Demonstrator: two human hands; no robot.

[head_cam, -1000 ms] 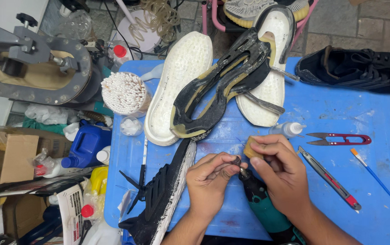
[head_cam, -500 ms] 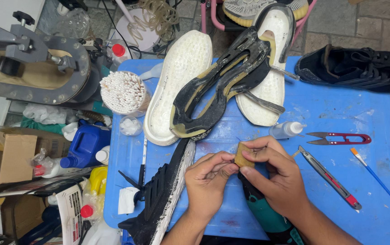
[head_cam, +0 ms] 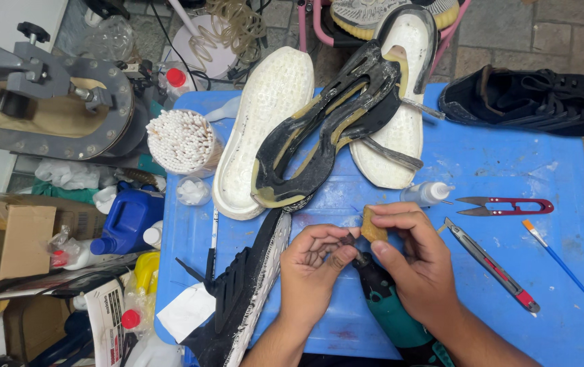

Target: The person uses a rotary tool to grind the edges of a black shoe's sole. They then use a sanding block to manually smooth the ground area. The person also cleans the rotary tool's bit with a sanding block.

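Note:
My right hand (head_cam: 415, 261) pinches a small tan block (head_cam: 373, 225) between thumb and fingers over the blue table (head_cam: 509, 170). My left hand (head_cam: 312, 265) is closed around the front end of a teal and black rotary tool (head_cam: 390, 306) lying below both hands. The tool's tip is hidden between my fingers, close to the block. A black shoe upper with a white edge (head_cam: 244, 295) lies just left of my left hand.
A white sole (head_cam: 265, 129), a black outsole (head_cam: 326, 129) and another white sole (head_cam: 400, 129) lie at the back. Glue bottle (head_cam: 426, 194), red snips (head_cam: 506, 205), utility knife (head_cam: 489, 265) and blue brush (head_cam: 563, 268) sit right. A black shoe (head_cam: 530, 102) and cotton swabs (head_cam: 183, 141) are near.
My right hand has lifted the tan block slightly up and left over the tool tip. My left hand has stayed on the tool.

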